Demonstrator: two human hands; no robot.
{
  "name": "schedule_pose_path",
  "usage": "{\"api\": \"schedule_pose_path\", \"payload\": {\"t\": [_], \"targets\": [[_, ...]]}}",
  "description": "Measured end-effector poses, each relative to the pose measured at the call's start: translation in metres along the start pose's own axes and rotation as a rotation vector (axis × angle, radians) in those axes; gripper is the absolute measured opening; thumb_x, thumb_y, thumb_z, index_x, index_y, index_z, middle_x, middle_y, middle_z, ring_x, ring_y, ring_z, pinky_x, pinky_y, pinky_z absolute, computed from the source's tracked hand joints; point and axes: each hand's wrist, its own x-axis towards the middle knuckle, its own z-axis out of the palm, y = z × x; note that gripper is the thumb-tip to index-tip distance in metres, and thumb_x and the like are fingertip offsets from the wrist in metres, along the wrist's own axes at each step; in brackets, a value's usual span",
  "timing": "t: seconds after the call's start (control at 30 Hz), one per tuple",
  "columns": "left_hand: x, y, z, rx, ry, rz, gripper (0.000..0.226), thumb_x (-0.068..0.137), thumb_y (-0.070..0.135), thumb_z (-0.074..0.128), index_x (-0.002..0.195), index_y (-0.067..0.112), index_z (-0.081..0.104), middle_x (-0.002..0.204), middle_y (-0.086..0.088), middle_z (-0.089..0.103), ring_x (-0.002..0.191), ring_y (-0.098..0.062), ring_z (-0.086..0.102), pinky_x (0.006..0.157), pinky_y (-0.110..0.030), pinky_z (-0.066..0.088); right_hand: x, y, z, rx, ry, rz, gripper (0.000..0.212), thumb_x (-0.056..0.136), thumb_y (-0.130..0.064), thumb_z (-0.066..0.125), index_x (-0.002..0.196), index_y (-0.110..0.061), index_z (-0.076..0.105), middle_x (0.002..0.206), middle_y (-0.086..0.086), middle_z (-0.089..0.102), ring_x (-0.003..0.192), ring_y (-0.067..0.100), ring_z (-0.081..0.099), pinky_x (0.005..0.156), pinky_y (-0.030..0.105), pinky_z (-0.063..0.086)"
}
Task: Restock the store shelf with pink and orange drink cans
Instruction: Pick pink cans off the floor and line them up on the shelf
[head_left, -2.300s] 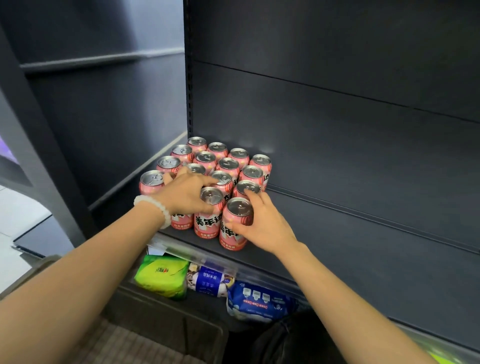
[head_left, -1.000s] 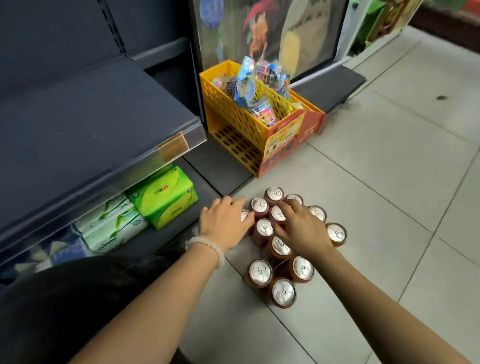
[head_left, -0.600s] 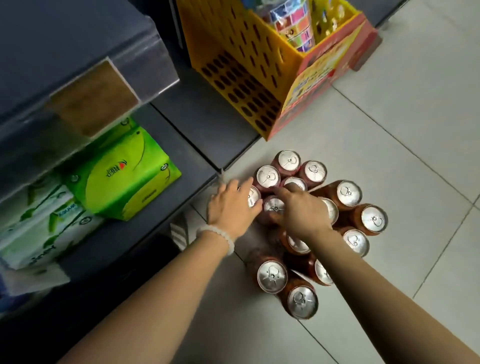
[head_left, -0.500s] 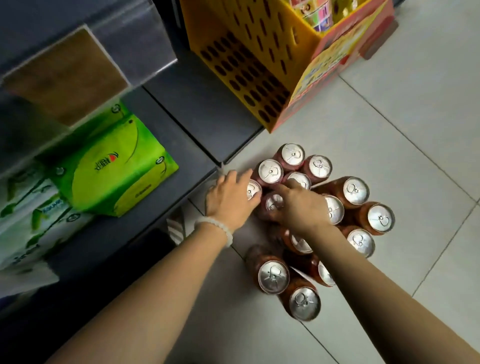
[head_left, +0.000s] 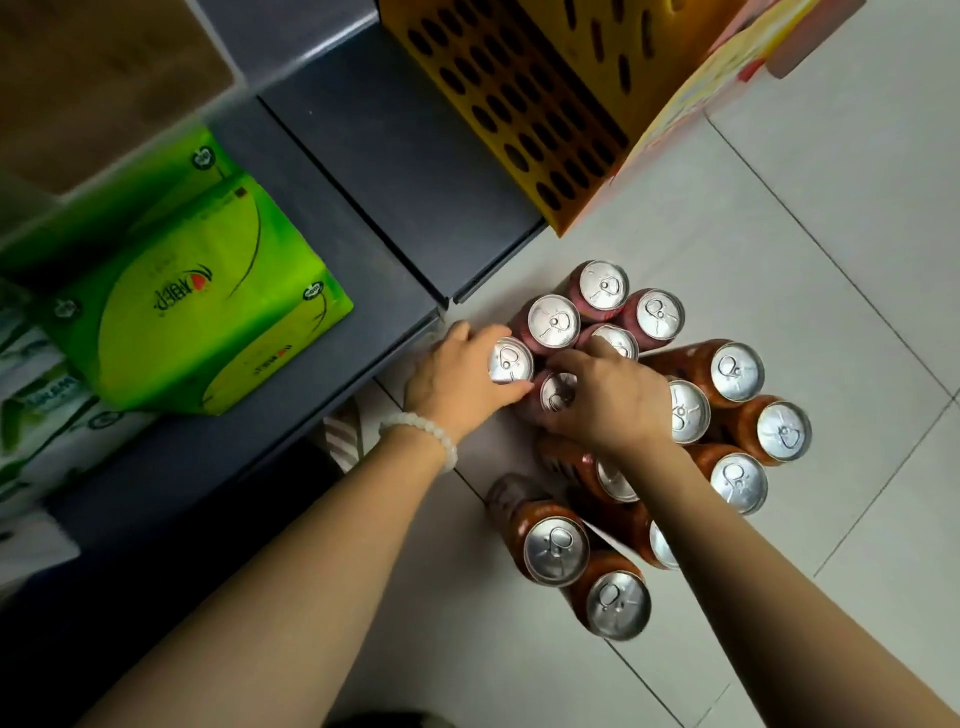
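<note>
I look straight down on a pale tiled floor (head_left: 779, 208) that fills the right and near part of my view. On the left runs the dark grey bottom shelf (head_left: 363, 171) of the store unit, its front edge slanting from far right to near left. At the far right a yellow perforated crate (head_left: 524, 104) stands partly on that shelf base and partly over the floor. On the shelf to the left lies a bright green tissue pack (head_left: 197, 306), with paler packs (head_left: 36, 395) just beside it at the left edge.

Both of my forearms reach in from the near edge toward a tight cluster of upright cans on the floor, just beside the shelf edge. The orange cans (head_left: 735, 371) make up the right and near part of the cluster; the pink cans (head_left: 602, 286) stand touching one another at its far left.

My left hand (head_left: 457, 379), with a white bead bracelet (head_left: 421, 434) on the wrist, has its fingers curled round the leftmost pink can (head_left: 511, 361). My right hand (head_left: 608, 400) curls over the pink can (head_left: 558, 392) next to it, thumb and fingers grasping its top rim.
</note>
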Motion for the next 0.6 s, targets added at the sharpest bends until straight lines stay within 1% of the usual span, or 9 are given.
{"api": "schedule_pose_path", "payload": {"t": [0.07,0.13,0.2,0.33,0.4,0.5,0.6], "targets": [[-0.001,0.002,-0.001,0.075,0.037,0.007,0.063,0.072,0.053,0.069,0.129,0.035,0.048,0.124,-0.004,0.053,0.112,-0.030,0.054,0.084,-0.035,0.044,0.000,-0.001,0.000,-0.003,-0.006,-0.008,0.051,0.073,-0.061,0.063,0.116,-0.034,0.060,0.114,0.000,0.057,0.097,0.027,0.061,0.064,0.030,0.040],[-0.002,0.002,-0.001,0.095,0.041,0.003,0.065,0.071,0.054,0.069,0.129,0.035,0.048,0.123,-0.004,0.054,0.112,-0.031,0.054,0.083,-0.035,0.044,-0.001,-0.001,-0.001,-0.007,-0.011,-0.023,0.053,0.072,-0.060,0.065,0.118,-0.034,0.059,0.116,-0.001,0.058,0.101,0.026,0.060,0.068,0.031,0.044],[-0.003,0.000,-0.001,0.109,0.046,0.003,0.063,0.069,0.053,0.070,0.125,0.035,0.049,0.119,-0.005,0.055,0.110,-0.032,0.055,0.079,-0.035,0.043,0.000,-0.001,-0.001,-0.003,-0.030,-0.032,0.056,0.071,-0.058,0.066,0.121,-0.033,0.058,0.118,-0.002,0.058,0.104,0.025,0.059,0.072,0.032,0.046],[-0.010,-0.002,0.000,0.085,0.085,0.000,0.055,0.068,0.050,0.071,0.116,0.031,0.054,0.110,-0.007,0.059,0.101,-0.033,0.058,0.072,-0.033,0.042,-0.001,-0.001,0.002,0.042,0.006,-0.012,0.052,0.070,-0.059,0.065,0.113,-0.032,0.061,0.110,-0.002,0.061,0.100,0.024,0.061,0.070,0.032,0.048],[-0.019,-0.002,-0.001,0.093,0.084,-0.010,0.054,0.067,0.049,0.071,0.114,0.030,0.054,0.107,-0.008,0.059,0.098,-0.034,0.059,0.070,-0.033,0.041,-0.002,-0.002,0.000,0.071,-0.002,-0.015,0.050,0.068,-0.056,0.068,0.111,-0.031,0.062,0.107,-0.003,0.064,0.098,0.024,0.061,0.069,0.031,0.048],[-0.044,-0.005,-0.005,0.144,0.055,-0.008,0.054,0.065,0.050,0.071,0.112,0.030,0.052,0.105,-0.007,0.057,0.097,-0.034,0.060,0.071,-0.033,0.044,-0.007,-0.006,-0.008,0.137,-0.040,-0.028,0.049,0.064,-0.048,0.074,0.110,-0.031,0.065,0.102,-0.001,0.068,0.094,0.023,0.063,0.069,0.033,0.052],[-0.067,-0.004,-0.016,0.219,0.011,0.070,0.055,0.064,0.051,0.071,0.111,0.031,0.051,0.106,-0.006,0.058,0.098,-0.032,0.061,0.073,-0.033,0.046,-0.021,-0.012,-0.016,0.178,-0.004,-0.073,0.049,0.065,-0.040,0.076,0.112,-0.028,0.066,0.103,0.002,0.068,0.093,0.024,0.063,0.070,0.033,0.052]]}}
